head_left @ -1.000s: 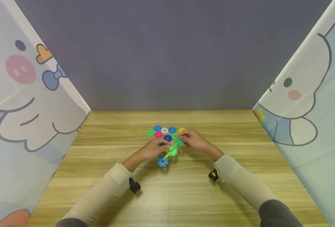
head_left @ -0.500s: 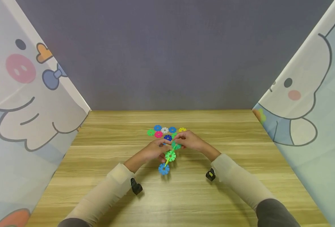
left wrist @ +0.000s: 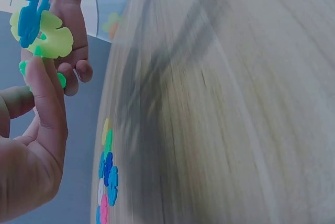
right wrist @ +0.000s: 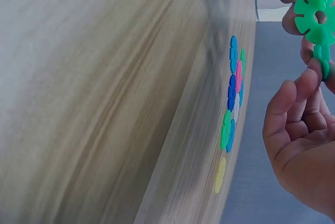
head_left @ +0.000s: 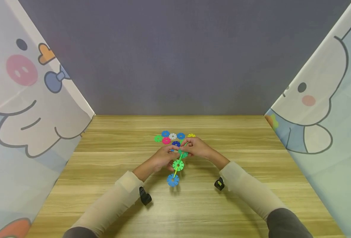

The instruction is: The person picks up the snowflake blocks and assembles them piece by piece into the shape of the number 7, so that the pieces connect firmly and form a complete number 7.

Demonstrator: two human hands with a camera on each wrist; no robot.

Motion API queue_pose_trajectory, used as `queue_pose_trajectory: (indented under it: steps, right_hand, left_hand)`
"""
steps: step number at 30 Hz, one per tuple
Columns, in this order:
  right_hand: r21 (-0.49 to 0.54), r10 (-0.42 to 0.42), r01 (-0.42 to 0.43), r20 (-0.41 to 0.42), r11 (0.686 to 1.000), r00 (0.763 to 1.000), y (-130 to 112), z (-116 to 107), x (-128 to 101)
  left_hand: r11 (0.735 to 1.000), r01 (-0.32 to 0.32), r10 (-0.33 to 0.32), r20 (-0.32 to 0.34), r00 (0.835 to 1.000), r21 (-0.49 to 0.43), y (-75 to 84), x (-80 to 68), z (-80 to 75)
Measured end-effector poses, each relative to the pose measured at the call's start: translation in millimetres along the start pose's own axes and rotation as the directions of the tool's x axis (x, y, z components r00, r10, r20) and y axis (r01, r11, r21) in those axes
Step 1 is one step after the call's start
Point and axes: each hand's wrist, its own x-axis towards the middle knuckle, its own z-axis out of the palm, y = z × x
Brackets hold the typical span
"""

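Head view: my left hand [head_left: 160, 158] and right hand [head_left: 197, 147] both pinch the disc chain [head_left: 176, 165] above the desk [head_left: 253, 138] — about four joined, loose discs [head_left: 171, 137] left at 12 o'clock. Left wrist: fingers [left wrist: 47, 85] grasp it. Right wrist: fingers [right wrist: 306, 85] pinch the green end — unfinished, I judge.

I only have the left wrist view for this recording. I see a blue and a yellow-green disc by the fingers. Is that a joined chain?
Observer: Yes. In the head view the chain hangs from both hands, with a blue disc at its lower end, above the table.
Operator: Which hand holds it?
Observer: The left hand and the right hand both pinch its upper end.
Operator: Any loose pieces?
Observer: A cluster of loose discs lies flat just beyond the hands.
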Motion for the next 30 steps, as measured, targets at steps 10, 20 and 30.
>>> queue_pose_trajectory:
  steps: [10, 20, 30]
  right_hand:
    - [0.012, 0.047, -0.047, -0.050, 0.999, 0.998, -7.2, -7.0, -1.9]
    - [-0.278, -0.050, -0.003, -0.180, 0.961, 0.982, 2.5, -30.2, 7.8]
    - [-0.582, -0.069, -0.086, -0.240, 0.808, 0.968, 21.4, -47.9, 21.4]
  left_hand:
    - [0.997, 0.046, -0.050, -0.080, 0.996, -0.057, -2.8, 1.4, -2.4]
    - [0.994, 0.059, -0.072, -0.145, 0.987, -0.092, -4.6, -3.6, -5.8]
    - [0.990, 0.069, -0.089, -0.158, 0.983, -0.124, -5.9, -2.6, -5.2]
